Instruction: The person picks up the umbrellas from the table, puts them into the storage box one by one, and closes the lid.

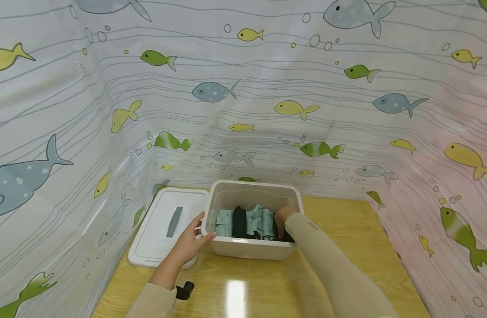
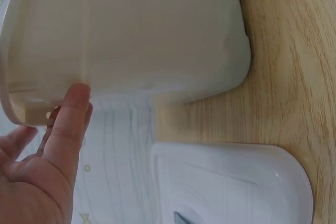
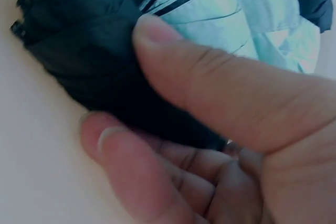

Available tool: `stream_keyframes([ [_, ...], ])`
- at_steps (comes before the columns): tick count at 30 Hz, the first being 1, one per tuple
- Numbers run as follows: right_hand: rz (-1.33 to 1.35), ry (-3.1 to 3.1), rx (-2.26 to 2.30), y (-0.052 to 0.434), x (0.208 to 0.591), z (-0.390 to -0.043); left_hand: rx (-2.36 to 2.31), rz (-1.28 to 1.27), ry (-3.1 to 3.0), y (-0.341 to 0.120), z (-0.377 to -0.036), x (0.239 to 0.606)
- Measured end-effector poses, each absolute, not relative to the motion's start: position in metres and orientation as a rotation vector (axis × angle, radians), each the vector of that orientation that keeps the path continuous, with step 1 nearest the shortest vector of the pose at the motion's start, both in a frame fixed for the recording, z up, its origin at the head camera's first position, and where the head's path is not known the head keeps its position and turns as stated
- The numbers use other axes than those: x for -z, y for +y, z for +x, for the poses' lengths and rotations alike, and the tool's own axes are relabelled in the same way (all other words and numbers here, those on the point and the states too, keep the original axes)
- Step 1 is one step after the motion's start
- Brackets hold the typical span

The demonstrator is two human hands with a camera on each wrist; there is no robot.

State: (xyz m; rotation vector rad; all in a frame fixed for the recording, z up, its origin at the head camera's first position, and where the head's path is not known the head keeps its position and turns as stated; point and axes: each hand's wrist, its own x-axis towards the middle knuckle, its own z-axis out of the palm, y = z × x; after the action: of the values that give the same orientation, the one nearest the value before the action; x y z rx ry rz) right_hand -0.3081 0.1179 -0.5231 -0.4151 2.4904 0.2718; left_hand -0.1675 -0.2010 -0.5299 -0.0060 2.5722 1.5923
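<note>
A white plastic bin [image 1: 252, 189] stands on the wooden table and holds several rolled cloths, pale teal ones [image 1: 254, 221] and black ones [image 1: 239, 221]. My right hand [image 1: 284, 219] reaches into the bin's right end. There its thumb and fingers [image 3: 173, 145] pinch a black rolled cloth [image 3: 73, 51] against the bin wall, with a pale teal roll [image 3: 231, 19] beside it. My left hand [image 1: 191, 240] rests with straight fingers [image 2: 68, 124] against the bin's [image 2: 131, 30] left outer wall near the rim.
The bin's white lid [image 1: 167, 225], with a grey handle strip, lies flat left of the bin; in the left wrist view the lid [image 2: 236, 187] shows below it. A fish-print curtain [image 1: 243, 97] walls in the table on three sides. Bare wooden tabletop [image 1: 346, 221] lies right of the bin.
</note>
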Motion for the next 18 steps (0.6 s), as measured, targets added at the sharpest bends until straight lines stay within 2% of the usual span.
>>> stream_keyframes([
  [8,-0.461,2.545,-0.312,0.119,0.514,-0.305,-1.576,0.014,2.594,-0.201,-0.170,0.529],
  [18,-0.214,2.447,0.037,0.123,0.485,-0.300,-1.578,0.013,2.591,-0.200,-0.169,0.532],
])
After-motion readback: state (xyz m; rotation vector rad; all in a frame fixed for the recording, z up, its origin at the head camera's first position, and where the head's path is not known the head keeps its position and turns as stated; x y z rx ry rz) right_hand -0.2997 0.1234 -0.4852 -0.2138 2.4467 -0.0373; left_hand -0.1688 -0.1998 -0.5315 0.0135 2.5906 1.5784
